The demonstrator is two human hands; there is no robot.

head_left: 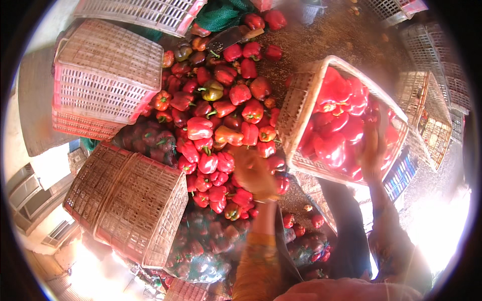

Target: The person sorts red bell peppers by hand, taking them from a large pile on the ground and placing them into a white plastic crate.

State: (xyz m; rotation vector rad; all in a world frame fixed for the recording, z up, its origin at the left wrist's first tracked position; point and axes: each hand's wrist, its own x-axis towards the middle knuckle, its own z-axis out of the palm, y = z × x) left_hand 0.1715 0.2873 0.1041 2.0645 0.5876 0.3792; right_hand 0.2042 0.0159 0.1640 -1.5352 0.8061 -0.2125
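Note:
My left hand (255, 175) reaches over a heap of red bell peppers (200, 128), its fingers blurred against the nearest ones. Whether it grips a pepper I cannot make out. A green-tinged bell pepper (211, 90) and a few orange ones lie among the red. To the right, a tilted plastic crate (325, 67) holds large shiny red bell peppers (337, 128). Inside that crate, by its right side, is my right hand (372, 148), smeared by motion, with its fingers not clearly visible.
A cleaver (227, 39) with a wooden handle lies at the heap's far edge. Upturned crates (108, 75) and another pale brown crate (128, 200) stand on the left. Mesh bags of peppers (201, 246) lie nearby. More crates (434, 118) stand at the right.

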